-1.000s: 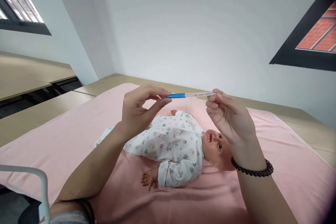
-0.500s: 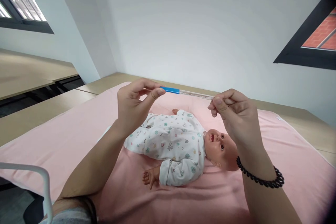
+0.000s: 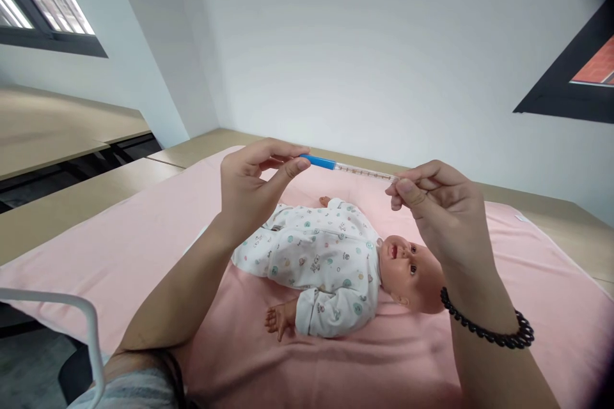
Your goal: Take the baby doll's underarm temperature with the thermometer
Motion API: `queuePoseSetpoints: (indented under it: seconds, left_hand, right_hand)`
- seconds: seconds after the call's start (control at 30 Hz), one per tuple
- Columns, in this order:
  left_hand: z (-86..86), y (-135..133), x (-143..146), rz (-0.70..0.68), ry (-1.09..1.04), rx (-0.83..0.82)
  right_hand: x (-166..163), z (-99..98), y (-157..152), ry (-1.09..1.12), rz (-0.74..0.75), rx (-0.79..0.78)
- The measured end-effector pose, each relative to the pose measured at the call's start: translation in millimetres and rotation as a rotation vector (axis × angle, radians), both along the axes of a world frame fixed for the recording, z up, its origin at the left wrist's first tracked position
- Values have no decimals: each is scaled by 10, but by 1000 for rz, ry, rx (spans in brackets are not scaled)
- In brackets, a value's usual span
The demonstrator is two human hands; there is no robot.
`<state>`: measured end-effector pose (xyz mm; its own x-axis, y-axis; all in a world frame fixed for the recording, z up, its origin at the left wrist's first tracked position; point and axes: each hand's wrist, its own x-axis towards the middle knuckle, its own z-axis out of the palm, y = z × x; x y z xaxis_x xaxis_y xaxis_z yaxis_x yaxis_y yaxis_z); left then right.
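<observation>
A glass thermometer [image 3: 365,172] with a blue cap [image 3: 320,162] on its left end is held nearly level above the bed of pink cloth. Thumb and fingers of my left hand [image 3: 259,172] pinch the capped end. At the clear end, my right hand [image 3: 439,201] grips the tip, which its fingers partly hide; a black coiled band [image 3: 489,332] circles that wrist. Below both hands a baby doll [image 3: 321,262] in a white patterned suit lies on its back, head to the right. My left forearm and hand cover part of its legs.
The pink cloth [image 3: 144,230] is spread over light wooden tables [image 3: 542,201] against a white wall. More tables [image 3: 62,121] stand at the left. A white curved metal bar [image 3: 91,326] rises at the lower left. Dark-framed windows are at both upper sides.
The view has shifted slightly, so the hands and doll appear a little further right. The thermometer's scale marks show more clearly now; both hands keep their hold.
</observation>
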<state>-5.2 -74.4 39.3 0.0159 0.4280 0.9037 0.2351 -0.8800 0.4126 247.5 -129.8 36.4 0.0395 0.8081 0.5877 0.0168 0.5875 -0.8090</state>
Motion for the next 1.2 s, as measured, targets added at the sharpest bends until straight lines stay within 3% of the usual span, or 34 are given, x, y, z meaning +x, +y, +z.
queuePoseSetpoints:
  seconds: [0.3, 0.43, 0.5, 0.6, 0.63, 0.77, 0.87, 0.93, 1.07, 1.2]
  left_hand:
    - [-13, -1, 28, 53, 134, -23]
    - [-19, -21, 75, 19, 232, -63]
    - [-21, -12, 86, -8, 285, -108]
    - [-43, 31, 112, -91, 452, -211]
    - [-64, 49, 133, -116, 528, -246]
    - [-300, 101, 337, -153, 820, -335]
    - [-633, 105, 574, -214, 944, -335]
    - [-869, 107, 721, -241, 979, -327]
    - [-1187, 147, 894, -253, 967, -243]
    - [-1275, 199, 933, -303, 891, -247]
  right_hand:
    - [88, 58, 25, -155, -147, -30]
    - [388, 101, 99, 34, -121, 8]
    - [619, 93, 153, 44, -256, 63]
    - [938, 13, 286, -418, -645, 71]
    - [1014, -24, 343, -532, -648, 12]
    - [1121, -115, 504, -64, -314, -282]
    - [1082, -62, 476, 354, 6, -239]
    - [1061, -15, 427, 511, 100, -195]
    - [1106, -21, 413, 148, -138, -289]
    - [1233, -110, 526, 131, -4, -359]
